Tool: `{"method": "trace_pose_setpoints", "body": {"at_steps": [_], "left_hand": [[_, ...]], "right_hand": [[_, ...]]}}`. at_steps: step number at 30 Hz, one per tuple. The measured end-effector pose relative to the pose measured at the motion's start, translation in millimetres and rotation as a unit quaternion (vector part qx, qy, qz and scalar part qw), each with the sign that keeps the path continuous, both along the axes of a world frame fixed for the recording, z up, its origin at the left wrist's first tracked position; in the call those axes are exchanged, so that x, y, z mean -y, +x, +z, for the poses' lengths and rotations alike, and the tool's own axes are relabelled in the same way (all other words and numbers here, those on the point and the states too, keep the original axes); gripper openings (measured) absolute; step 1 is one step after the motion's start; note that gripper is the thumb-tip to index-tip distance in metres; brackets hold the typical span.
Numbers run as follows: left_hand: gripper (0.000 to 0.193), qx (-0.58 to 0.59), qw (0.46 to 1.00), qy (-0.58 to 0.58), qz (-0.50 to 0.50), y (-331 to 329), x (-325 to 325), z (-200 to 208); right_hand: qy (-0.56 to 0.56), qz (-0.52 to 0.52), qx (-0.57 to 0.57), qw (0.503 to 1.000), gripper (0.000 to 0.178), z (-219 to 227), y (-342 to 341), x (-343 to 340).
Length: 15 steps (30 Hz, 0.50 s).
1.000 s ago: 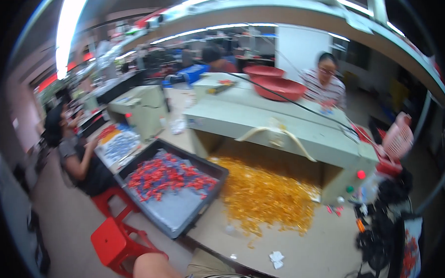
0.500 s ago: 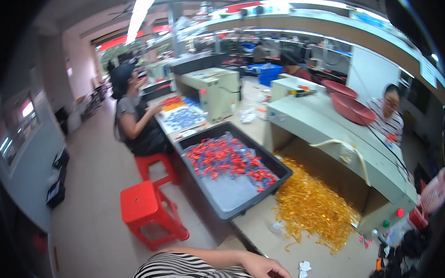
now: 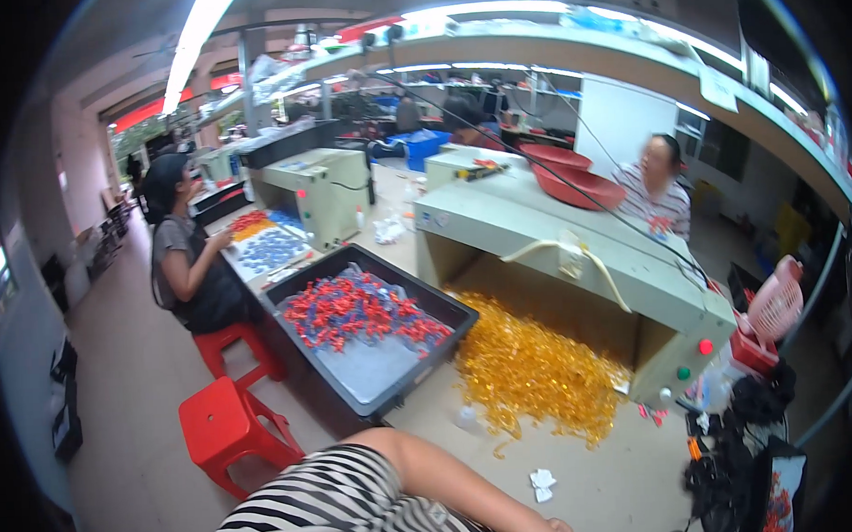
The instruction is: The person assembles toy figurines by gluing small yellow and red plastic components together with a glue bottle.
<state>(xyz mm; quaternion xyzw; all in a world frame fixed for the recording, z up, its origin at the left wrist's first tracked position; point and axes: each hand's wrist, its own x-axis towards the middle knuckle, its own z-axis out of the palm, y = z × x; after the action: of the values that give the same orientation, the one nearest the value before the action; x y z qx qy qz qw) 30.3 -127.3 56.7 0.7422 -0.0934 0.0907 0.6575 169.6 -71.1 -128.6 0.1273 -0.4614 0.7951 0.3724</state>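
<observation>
My left arm, in a black-and-white striped sleeve [image 3: 307, 491], bends across the lower edge. Only a bit of my left hand [image 3: 556, 530] shows at the bottom, with its fingers cut off by the frame, so whether it holds anything is hidden. Just above it on the table lies a crumpled white scrap [image 3: 542, 485]. Beyond that, a large heap of shiny amber-yellow plastic pieces [image 3: 543, 379] spills from the opening of a pale green machine [image 3: 566, 238]. To its left a black tray [image 3: 379, 410] holds many small red and bluish pieces. My right hand is out of view.
Red plastic stools [image 3: 227, 418] stand left of the table. A co-worker [image 3: 186, 251] sits by a board of coloured pieces; another person [image 3: 658, 178] is behind the machine. Two red basins [image 3: 578, 186] rest on top of it. Black cables [image 3: 720, 481] lie at right.
My view has turned right, so the tray, heap and machine sit farther left in the picture. My left hand has dropped mostly below the lower edge; its fingers showed before.
</observation>
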Motion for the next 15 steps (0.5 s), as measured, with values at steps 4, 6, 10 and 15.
{"method": "trace_pose_setpoints", "body": {"at_steps": [4, 6, 10, 15], "left_hand": [[0.045, 0.094, 0.995, 0.045, 0.001, 46, 11, -1], [0.047, 0.119, 0.989, 0.057, -0.071, 65, 13, 1], [0.028, 0.176, 0.98, 0.05, -0.076, 76, 8, 22], [0.028, -0.006, 0.993, 0.111, -0.049, 80, 3, 41]], "right_hand": [[-0.047, 0.057, -0.044, 0.996, 0.035, -7, -47, -29], [-0.185, -0.052, -0.058, 0.98, 0.029, 103, -65, 20], [-0.106, 0.023, -0.116, 0.987, 0.03, 110, -91, -24], [0.055, 0.263, -0.203, 0.942, 0.033, 158, -155, -82]]}}
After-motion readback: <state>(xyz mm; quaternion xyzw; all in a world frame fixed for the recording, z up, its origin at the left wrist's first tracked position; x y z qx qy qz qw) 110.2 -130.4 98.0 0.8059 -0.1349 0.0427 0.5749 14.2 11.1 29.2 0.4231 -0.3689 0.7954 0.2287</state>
